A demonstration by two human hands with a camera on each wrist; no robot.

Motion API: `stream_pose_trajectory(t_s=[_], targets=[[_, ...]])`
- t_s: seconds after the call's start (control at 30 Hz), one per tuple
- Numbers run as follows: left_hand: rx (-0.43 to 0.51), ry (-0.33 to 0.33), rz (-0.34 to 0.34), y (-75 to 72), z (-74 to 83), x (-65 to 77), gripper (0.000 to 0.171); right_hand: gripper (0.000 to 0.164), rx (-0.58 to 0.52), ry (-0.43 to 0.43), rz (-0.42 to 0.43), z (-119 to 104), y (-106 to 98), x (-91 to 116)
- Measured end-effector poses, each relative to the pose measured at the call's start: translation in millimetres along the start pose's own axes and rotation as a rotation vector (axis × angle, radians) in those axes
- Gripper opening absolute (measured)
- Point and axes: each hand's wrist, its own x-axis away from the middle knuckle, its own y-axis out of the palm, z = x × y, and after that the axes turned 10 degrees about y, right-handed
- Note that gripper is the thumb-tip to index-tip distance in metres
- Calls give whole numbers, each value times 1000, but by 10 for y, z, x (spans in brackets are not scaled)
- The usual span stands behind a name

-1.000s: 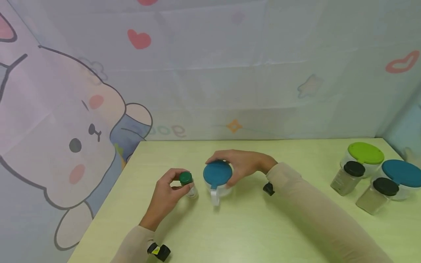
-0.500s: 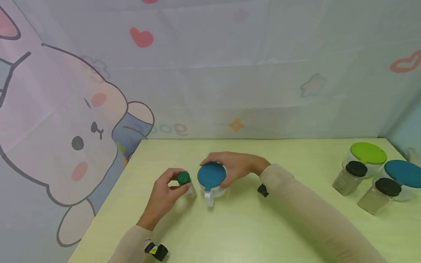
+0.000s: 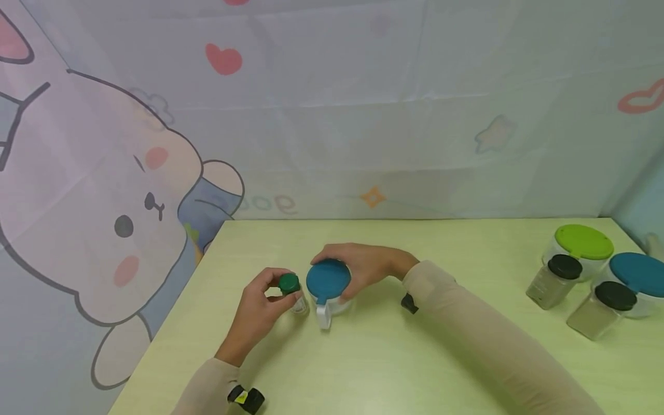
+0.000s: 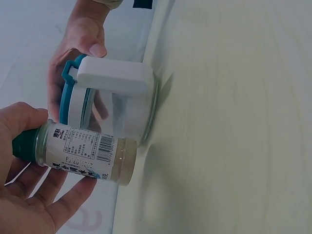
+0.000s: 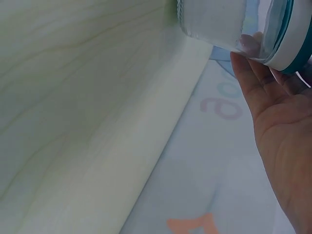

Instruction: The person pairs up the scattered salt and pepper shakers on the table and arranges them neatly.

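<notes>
My left hand (image 3: 257,308) grips a small seasoning bottle (image 4: 90,152) by its green cap, thumb on one side and fingers on the other. The bottle has a white printed label with a barcode and pale contents at its base. Just to its right, my right hand (image 3: 358,262) holds a clear seasoning jar (image 3: 328,279) with a blue lid and a white handle, fingers round its far side. In the left wrist view, bottle and jar stand side by side, very close; whether they touch I cannot tell. The jar's handle (image 4: 116,76) points toward me.
At the right of the pale yellow table (image 3: 394,357) stand a green-lidded jar (image 3: 583,242), another blue-lidded jar (image 3: 638,274) and two black-capped bottles, the left one (image 3: 554,282) and the right one (image 3: 602,311). A printed cloth (image 3: 415,115) hangs behind the table.
My right hand has brought the blue-lidded jar leftward, closing the gap to the green-capped bottle. My left hand keeps its grip and stays nearly in place.
</notes>
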Motion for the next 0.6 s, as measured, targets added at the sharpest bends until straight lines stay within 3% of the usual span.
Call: stream_pose_trajectory(t_s=[0.6], targets=[[14,-49,3,9,-34,46,33,82,-13,16,7,27,60,-87]])
